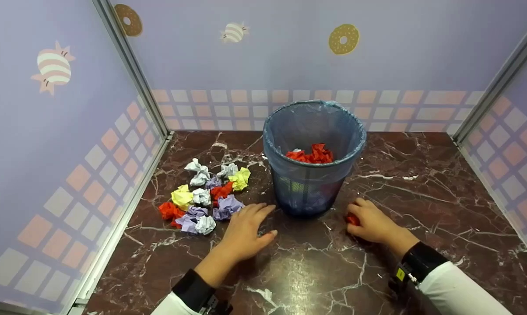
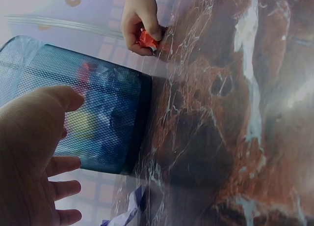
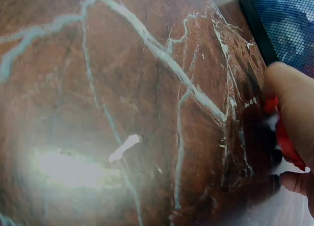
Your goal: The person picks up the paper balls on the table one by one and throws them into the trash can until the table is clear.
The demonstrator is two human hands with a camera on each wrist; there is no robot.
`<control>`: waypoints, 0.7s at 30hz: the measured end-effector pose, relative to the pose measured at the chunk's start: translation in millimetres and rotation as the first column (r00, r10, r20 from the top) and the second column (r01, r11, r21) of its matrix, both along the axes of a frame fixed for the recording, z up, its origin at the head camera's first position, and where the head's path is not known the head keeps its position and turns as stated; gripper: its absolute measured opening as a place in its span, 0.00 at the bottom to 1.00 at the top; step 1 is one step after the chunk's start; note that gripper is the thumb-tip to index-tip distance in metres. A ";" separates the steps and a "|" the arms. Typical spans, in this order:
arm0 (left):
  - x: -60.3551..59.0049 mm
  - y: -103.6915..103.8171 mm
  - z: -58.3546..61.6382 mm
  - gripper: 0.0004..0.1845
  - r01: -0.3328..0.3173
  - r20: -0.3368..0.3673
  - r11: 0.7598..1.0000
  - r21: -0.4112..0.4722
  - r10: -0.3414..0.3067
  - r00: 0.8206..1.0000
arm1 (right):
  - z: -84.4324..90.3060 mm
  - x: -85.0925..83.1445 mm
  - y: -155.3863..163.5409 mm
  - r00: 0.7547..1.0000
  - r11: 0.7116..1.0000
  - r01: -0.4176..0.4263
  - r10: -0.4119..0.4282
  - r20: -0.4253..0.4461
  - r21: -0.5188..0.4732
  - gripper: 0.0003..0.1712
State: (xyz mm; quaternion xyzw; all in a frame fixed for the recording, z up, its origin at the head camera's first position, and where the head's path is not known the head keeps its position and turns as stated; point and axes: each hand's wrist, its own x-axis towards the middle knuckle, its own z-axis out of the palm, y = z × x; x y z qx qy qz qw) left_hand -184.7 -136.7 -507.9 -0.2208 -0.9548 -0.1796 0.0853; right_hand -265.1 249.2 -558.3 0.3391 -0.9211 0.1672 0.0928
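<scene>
My right hand (image 1: 372, 222) grips a crumpled red paper ball (image 1: 352, 218) low over the table, right of the bin; the same red ball (image 2: 148, 38) shows between its fingers in the left wrist view. My left hand (image 1: 247, 232) hangs over the table with relaxed, spread fingers and holds nothing. Its fingertips reach between the bin and a purple paper ball (image 1: 227, 207). The mesh waste bin (image 1: 309, 186), lined with a blue plastic bag, stands upright behind both hands. Red crumpled paper (image 1: 320, 153) lies inside it, and other colours show through the mesh.
Left of the bin lies a loose pile of crumpled paper, among it a yellow ball (image 1: 182, 197), a white ball (image 1: 205, 225) and a red ball (image 1: 170, 211). Patterned panels (image 1: 246, 57) enclose the dark marble-look table (image 1: 316, 280) at the back and sides.
</scene>
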 end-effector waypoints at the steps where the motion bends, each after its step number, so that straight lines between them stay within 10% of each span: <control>1: 0.1 0.6 -0.4 0.36 0.001 0.001 1.000 -0.001 -0.001 1.000 | -0.7 -0.9 0.3 1.000 1.000 -0.001 0.001 -0.006 -0.012 0.14; 21: -2.8 4.3 -2.9 0.35 0.013 -0.009 1.000 0.000 -0.013 1.000 | 1.6 -4.0 7.0 0.994 0.995 0.025 -0.013 0.112 -0.101 0.19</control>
